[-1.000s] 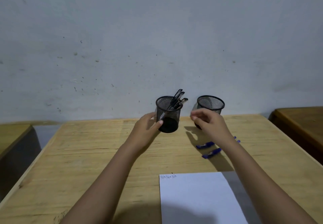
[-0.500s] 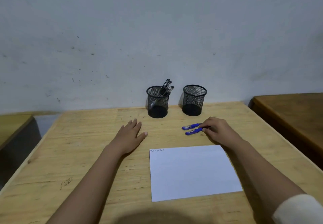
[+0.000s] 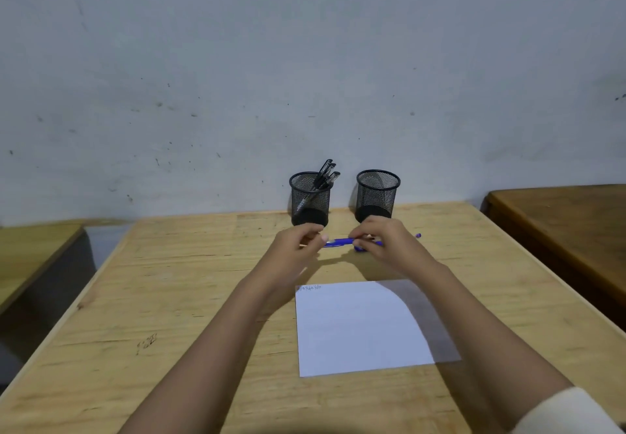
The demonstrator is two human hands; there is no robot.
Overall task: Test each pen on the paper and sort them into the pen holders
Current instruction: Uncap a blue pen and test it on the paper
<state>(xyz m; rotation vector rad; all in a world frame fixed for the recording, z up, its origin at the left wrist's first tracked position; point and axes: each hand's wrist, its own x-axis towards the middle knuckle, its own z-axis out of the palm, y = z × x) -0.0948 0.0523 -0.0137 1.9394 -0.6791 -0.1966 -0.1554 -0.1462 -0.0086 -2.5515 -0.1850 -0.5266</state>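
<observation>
I hold a blue pen (image 3: 339, 242) level between both hands, just above the table (image 3: 189, 298) in front of the holders. My left hand (image 3: 298, 247) pinches its left end. My right hand (image 3: 389, 247) grips its right part. Another blue pen (image 3: 418, 235) pokes out on the table behind my right hand, mostly hidden. The left mesh holder (image 3: 310, 196) contains several black pens (image 3: 326, 176). The right mesh holder (image 3: 377, 193) looks empty. The white paper (image 3: 362, 328) lies nearer to me, with small scribbles in its top left corner.
A grey wall rises directly behind the holders. A darker wooden table (image 3: 569, 230) stands to the right across a narrow gap. Another table (image 3: 34, 250) is at the left. A dark mark (image 3: 146, 343) is on the wood at the left.
My left hand has lifted off the table and moved right to the pen's end. My right hand has picked a blue pen up from the table.
</observation>
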